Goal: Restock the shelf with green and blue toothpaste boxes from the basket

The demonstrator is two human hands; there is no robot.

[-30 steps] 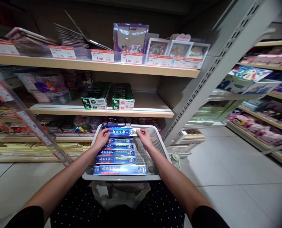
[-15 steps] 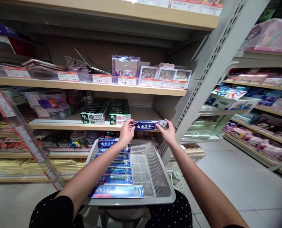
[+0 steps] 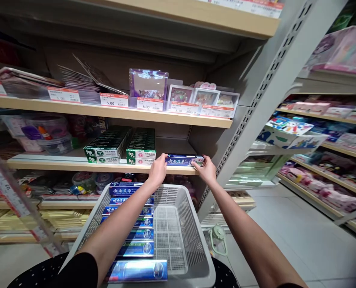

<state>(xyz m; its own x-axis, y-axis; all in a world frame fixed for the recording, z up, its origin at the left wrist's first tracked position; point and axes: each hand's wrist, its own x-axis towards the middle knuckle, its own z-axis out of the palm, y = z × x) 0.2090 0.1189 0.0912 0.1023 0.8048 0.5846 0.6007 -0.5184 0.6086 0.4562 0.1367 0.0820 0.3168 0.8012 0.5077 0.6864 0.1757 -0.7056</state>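
Long blue rectangular cardboard toothpaste box [image 3: 183, 161] lies flat on the front edge of the pale wooden middle shelf [image 3: 60, 165], long axis running 9-to-3 o'clock, printed face toward the camera. White Chinese characters on its face, roughly "云南艾草"; smaller print too fine to read.

Left hand [image 3: 158, 171] grips the box's 9 o'clock end, fingers curled narrow around it. Right hand [image 3: 207, 170] holds the 3 o'clock end, fingertips pinched on the end, thumb below. Both hands closed on the box, none spread wide.

Just at 9 o'clock of the box, touching or nearly so, two stacks of dark green and white small cartons [image 3: 140, 150], marked "fe" on the ends; other text unreadable.

At 6 o'clock, below the hands, a white perforated plastic basket [image 3: 192, 236] holds a column of more blue toothpaste boxes [image 3: 136, 248] along its 9 o'clock side, same lettering, long axes also 9-to-3.

At 12 o'clock, upper wooden shelf [image 3: 106, 112] carries red-and-white price tags [image 3: 114, 99] reading "5.00" and "3.00", with clear-fronted packets behind.
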